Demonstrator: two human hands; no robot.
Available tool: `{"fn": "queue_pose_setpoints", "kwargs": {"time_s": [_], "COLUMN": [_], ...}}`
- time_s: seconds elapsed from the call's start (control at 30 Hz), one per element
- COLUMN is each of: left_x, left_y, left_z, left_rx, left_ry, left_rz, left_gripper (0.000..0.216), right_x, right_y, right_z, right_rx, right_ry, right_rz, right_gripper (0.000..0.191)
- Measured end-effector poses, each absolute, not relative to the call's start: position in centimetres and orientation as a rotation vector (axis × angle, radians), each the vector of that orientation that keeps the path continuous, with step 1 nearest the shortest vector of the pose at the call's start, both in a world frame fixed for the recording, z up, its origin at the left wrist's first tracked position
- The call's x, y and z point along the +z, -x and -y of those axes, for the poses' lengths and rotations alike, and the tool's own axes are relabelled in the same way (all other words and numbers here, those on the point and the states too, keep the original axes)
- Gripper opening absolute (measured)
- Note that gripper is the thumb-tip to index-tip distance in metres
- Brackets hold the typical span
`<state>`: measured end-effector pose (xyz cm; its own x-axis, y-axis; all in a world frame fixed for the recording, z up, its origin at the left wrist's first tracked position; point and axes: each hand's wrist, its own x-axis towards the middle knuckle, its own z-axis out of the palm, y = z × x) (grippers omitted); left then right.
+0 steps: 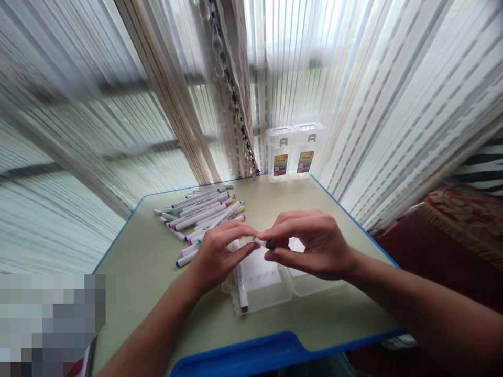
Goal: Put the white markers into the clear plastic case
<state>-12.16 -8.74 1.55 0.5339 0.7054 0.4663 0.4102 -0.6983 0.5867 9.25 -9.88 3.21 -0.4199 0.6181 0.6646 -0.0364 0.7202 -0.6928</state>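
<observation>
A white marker with a dark end (270, 244) is held between my two hands, above the middle of the table. My left hand (220, 252) pinches its white part between thumb and fingertips. With thumb and index finger, my right hand (314, 242) grips it close to the dark end. Below the hands lies an open clear plastic case (271, 298), partly hidden by them. One white marker with a red end (242, 293) rests along the left side of this case. Left of my left hand, several white markers with coloured ends (200, 217) lie in a loose pile.
Two clear plastic boxes with yellow labels (293, 154) stand upright at the table's back edge. The pale green table (133, 246) has a blue rim and a blue front ledge (243, 356). String curtains (165, 99) hang behind it; patterned cloth (467, 214) is at right.
</observation>
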Motion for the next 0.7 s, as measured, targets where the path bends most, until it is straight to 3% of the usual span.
{"fn": "queue_pose_setpoints", "kwargs": {"time_s": [0.7], "left_x": [2.0], "left_y": [12.5], "left_z": [8.6], "left_rx": [1.020], "left_ry": [-2.222], "left_rz": [-1.061], "left_gripper": [0.016], "right_x": [2.2], "right_y": [-9.3], "right_z": [8.9], "right_rx": [0.912], "right_ry": [0.700], "right_rz": [1.520], "right_gripper": [0.011]}}
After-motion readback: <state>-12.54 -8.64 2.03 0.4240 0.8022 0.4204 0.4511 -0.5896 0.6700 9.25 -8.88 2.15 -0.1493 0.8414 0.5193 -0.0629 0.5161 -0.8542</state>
